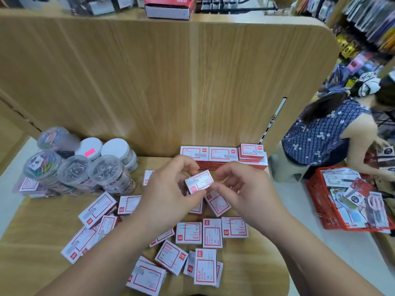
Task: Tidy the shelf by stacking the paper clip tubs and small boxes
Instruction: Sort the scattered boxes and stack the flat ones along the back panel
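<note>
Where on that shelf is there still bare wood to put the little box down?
Bare wood shows on the shelf at front left, between the tubs and the scattered boxes; also front right, beside the right forearm. The middle is crowded; stacked boxes fill the back right.

Shelf (245, 263), light wood grain, 6 o'clock. Back panel (149, 82), matching wood, rounded corner, 12 o'clock. Floor (296, 196), pale, 3 o'clock. Red basket (316, 195), 3 o'clock. Hanging stock racks (367, 18), 1 o'clock.
</note>
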Motion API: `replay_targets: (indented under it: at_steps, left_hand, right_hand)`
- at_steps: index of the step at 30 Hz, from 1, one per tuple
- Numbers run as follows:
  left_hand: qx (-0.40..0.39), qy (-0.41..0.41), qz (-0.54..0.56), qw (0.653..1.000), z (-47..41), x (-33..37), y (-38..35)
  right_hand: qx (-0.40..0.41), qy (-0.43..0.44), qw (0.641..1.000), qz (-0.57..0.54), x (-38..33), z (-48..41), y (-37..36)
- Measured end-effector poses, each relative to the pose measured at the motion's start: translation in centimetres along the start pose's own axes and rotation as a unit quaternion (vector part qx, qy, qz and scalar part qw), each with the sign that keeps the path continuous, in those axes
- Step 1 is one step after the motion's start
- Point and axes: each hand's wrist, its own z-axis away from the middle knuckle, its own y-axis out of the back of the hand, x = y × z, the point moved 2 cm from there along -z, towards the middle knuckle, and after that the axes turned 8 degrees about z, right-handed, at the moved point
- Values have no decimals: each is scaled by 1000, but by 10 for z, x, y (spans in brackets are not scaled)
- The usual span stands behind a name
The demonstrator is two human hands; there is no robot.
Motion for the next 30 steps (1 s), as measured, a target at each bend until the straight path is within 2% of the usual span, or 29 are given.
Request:
replay_targets:
  at_steps: [2,6,9,12,15,18,22,25,27,30]
  left_hand:
    - [0,-1,13,1000,-2,0,-10]
    - [1,-7,34,999,-5,0,-26]
    - [1,21,75,997,-6,1,-32]
    - [-41,56,127,989,-8,6,-35]
    - [-75,79,157,982,-13,4,-32]
    - [-76,100,176,976,-19,4,-29]
    - [4,145,236,961,-24,7,-31]
    - [59,166,288,941,-27,7,-37]
    - [67,176,300,935,-28,8,-44]
    - [58,179,279,942,-31,10,-51]
  right_hand:
    - [-4,-58,994,-94,1,3,-1]
    - [27,-151,953,-260,7,4,-3]
    - [15,-169,942,-289,11,4,-2]
    - [10,-160,944,-288,12,0,6]
    - [10,-137,952,-275,10,-6,13]
    - [35,-138,958,-248,8,-10,17]
    - [62,-118,972,-191,0,-7,16]
    - [57,-60,996,-41,-4,-2,13]
    - [85,-24,995,47,-2,-2,14]
    - [128,9,989,71,9,-3,22]
